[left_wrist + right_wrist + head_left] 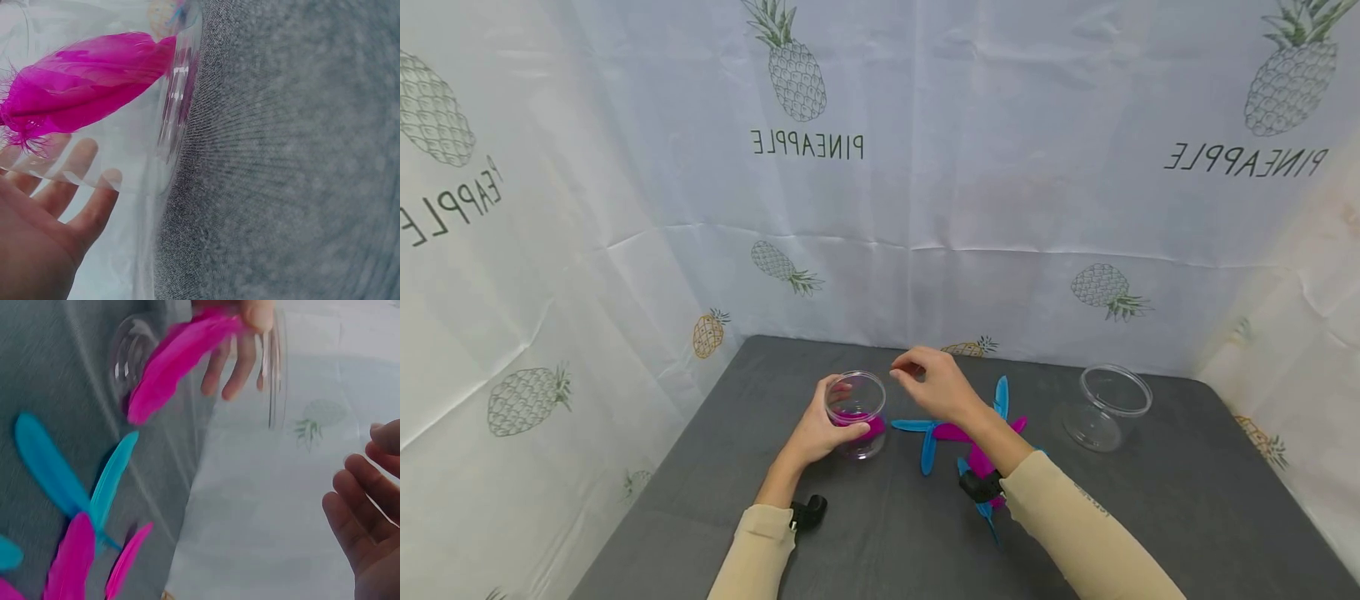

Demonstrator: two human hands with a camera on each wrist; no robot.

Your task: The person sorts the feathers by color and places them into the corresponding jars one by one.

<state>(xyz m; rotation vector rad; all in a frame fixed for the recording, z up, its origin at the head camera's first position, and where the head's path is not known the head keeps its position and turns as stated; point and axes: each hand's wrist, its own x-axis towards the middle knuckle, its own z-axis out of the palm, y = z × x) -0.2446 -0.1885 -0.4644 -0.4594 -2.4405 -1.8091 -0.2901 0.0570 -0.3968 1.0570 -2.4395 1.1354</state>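
Observation:
My left hand [815,431] grips a clear plastic jar [859,450], its thumb on the near side and its fingers round the far side. Inside the jar lies a magenta feather [87,81], seen through the wall in both wrist views. Just right of the jar's rim, my right hand [942,387] hovers above the table with loosely bent fingers, and I see nothing between them. Below that hand and forearm, blue feathers [50,462] and magenta feathers [72,559] lie in a loose pile, partly hidden by the forearm in the head view.
A second clear jar [1105,421] stands upright on the right of the dark grey table [865,550]. White curtains [925,192] with pineapple prints hang behind the table and along its sides.

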